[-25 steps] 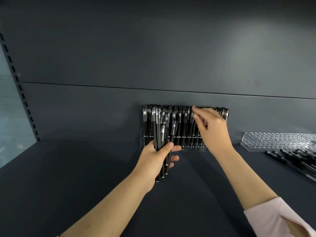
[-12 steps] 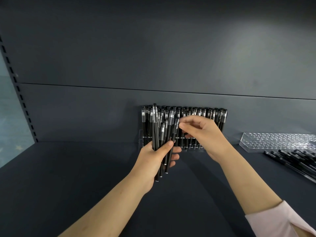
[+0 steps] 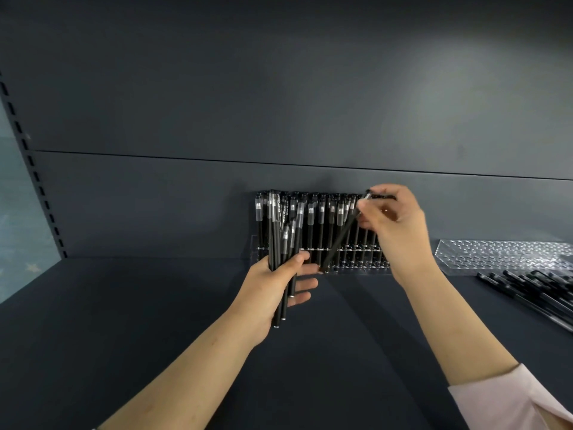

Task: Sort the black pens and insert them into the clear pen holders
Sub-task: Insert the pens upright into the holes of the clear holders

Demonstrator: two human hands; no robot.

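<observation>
Status: right grip [image 3: 393,225] pinches a single pen [image 3: 339,240] near its capped end. The pen slants down toward the left grip [image 3: 273,283], with its lower tip just above the front edge of the full holder [image 3: 356,270]. Left grip is clenched round a bundle of pens [image 3: 277,237], upright with caps up, just in front of the holder's left end. Possibly a free hole remains behind the right grip, but the wrist hides that part.

Risks:
- The single pen comes in at an angle among crowded caps, so it may miss a hole or knock its neighbours.
- The bundle is uneven, with some pens sitting lower. Slack fingers could let one slide out onto the shelf [image 3: 155,336].

Surroundings: dark matte shelf, dark back panel [image 3: 279,88], slotted upright [image 3: 37,181] far left of the left grip. Right of the right grip lies an empty clear holder [image 3: 496,254], with loose pens [image 3: 536,290] in front of it.
</observation>
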